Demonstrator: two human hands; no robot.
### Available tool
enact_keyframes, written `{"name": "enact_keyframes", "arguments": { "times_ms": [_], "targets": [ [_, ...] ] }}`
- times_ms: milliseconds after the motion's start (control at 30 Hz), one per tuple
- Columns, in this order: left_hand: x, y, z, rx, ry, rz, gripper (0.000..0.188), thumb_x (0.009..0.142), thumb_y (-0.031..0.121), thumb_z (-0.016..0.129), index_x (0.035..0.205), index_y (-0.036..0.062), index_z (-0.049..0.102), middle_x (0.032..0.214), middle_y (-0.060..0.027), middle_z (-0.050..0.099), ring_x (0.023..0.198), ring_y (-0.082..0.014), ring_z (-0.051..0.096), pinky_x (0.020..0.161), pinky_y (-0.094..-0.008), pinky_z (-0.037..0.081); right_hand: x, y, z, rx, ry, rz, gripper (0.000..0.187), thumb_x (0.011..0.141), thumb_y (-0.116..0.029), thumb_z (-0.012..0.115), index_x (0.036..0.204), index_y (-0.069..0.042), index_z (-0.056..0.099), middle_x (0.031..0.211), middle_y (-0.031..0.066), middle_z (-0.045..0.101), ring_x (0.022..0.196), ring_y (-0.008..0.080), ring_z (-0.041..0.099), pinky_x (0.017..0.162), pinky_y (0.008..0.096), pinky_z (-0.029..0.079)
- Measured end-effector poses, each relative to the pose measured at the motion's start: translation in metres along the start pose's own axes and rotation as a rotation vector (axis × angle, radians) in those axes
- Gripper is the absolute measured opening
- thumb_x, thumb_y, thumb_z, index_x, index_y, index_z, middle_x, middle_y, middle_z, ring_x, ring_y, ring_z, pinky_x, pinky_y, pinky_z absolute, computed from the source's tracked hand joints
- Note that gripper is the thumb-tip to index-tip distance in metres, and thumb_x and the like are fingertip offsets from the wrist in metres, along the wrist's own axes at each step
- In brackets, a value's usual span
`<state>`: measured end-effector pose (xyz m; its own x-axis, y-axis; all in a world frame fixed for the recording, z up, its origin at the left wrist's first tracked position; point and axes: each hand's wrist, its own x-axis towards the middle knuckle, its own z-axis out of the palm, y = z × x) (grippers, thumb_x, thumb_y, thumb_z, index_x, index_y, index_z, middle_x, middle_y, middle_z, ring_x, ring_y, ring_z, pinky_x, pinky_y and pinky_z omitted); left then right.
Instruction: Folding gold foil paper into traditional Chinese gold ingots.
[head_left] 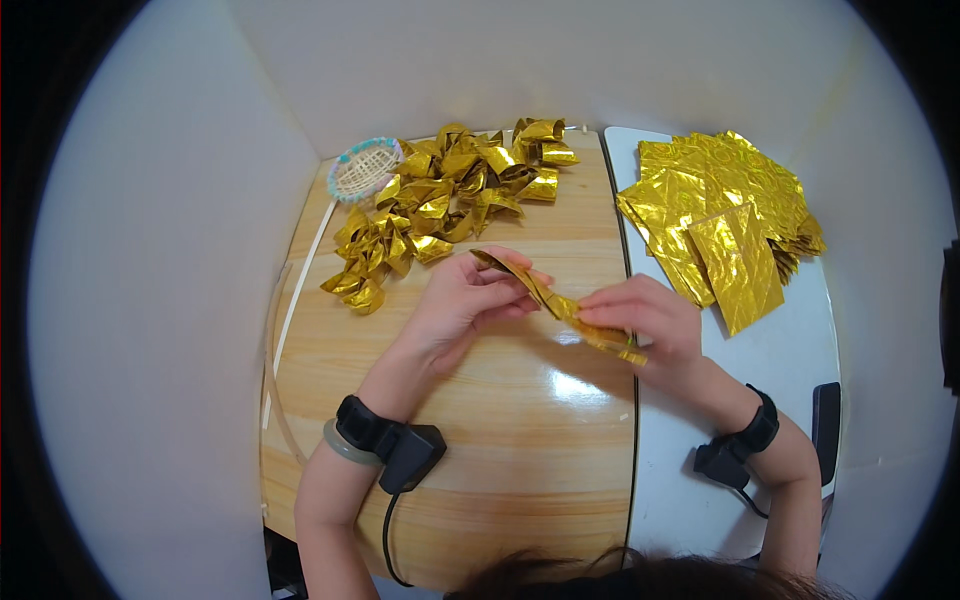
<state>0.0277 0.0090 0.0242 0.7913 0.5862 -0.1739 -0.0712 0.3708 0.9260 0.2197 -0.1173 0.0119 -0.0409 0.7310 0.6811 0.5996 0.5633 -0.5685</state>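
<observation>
A strip of gold foil paper (562,306), folded and twisted along its length, is held between my two hands above the wooden table. My left hand (462,308) is closed on its upper-left end, with the thumb below and the fingers behind. My right hand (655,325) pinches its lower-right part, and the tip sticks out below the fingers. Beyond my left hand lies a heap of folded, curled gold foil pieces (432,205). Right of it, past my right hand, flat gold foil sheets (735,185) are piled and fanned out.
A round woven net with a pastel rim and white handle (366,170) lies at the far left. The wooden table (500,470) meets a white table (670,470) on the right, where a dark flat object (826,432) lies. Pale walls enclose both. Black wrist devices (412,455) trail cables.
</observation>
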Motion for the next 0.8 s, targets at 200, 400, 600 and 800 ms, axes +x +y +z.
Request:
{"name": "enact_keyframes", "arguments": {
  "times_ms": [200, 400, 600, 800],
  "targets": [
    [-0.004, -0.003, 0.010, -0.105, -0.090, -0.069, 0.028, 0.090, 0.006, 0.054, 0.116, -0.0040, 0.053, 0.115, -0.0151, 0.061, 0.104, -0.0201, 0.060, 0.091, -0.0311, 0.050, 0.000, -0.004, -0.002, -0.338, -0.031, -0.415, 0.036, 0.057, -0.001, 0.068, 0.093, 0.000, 0.067, 0.088, 0.0089, 0.063, 0.069, 0.0211, 0.060, 0.054, 0.0283, 0.049],
    [-0.009, -0.004, 0.023, -0.005, -0.169, -0.007, 0.041, 0.090, 0.005, 0.055, 0.129, -0.0034, 0.045, 0.116, -0.0129, 0.060, 0.106, -0.0185, 0.059, 0.095, -0.0304, 0.045, -0.003, 0.002, 0.000, -0.412, -0.136, -0.300, 0.037, 0.063, -0.003, 0.066, 0.100, 0.000, 0.064, 0.093, 0.0086, 0.062, 0.076, 0.0219, 0.061, 0.057, 0.0278, 0.050],
    [-0.006, -0.005, 0.013, 0.082, -0.102, -0.106, 0.040, 0.088, 0.004, 0.057, 0.126, -0.0030, 0.048, 0.109, -0.0098, 0.063, 0.097, -0.0134, 0.061, 0.086, -0.0258, 0.048, -0.002, -0.001, -0.005, -0.126, -0.245, -0.289, 0.042, 0.067, -0.003, 0.068, 0.108, -0.005, 0.060, 0.100, 0.0094, 0.060, 0.083, 0.0238, 0.060, 0.063, 0.0307, 0.051],
    [-0.005, -0.002, 0.012, 0.235, -0.151, -0.114, 0.033, 0.086, 0.001, 0.059, 0.119, -0.0035, 0.053, 0.103, -0.0096, 0.066, 0.089, -0.0106, 0.063, 0.078, -0.0220, 0.050, 0.000, 0.001, 0.000, 0.232, 0.025, 0.364, 0.058, 0.076, -0.007, 0.071, 0.126, -0.004, 0.043, 0.102, 0.0063, 0.056, 0.087, 0.0130, 0.054, 0.066, 0.0243, 0.047]
  ]
}}
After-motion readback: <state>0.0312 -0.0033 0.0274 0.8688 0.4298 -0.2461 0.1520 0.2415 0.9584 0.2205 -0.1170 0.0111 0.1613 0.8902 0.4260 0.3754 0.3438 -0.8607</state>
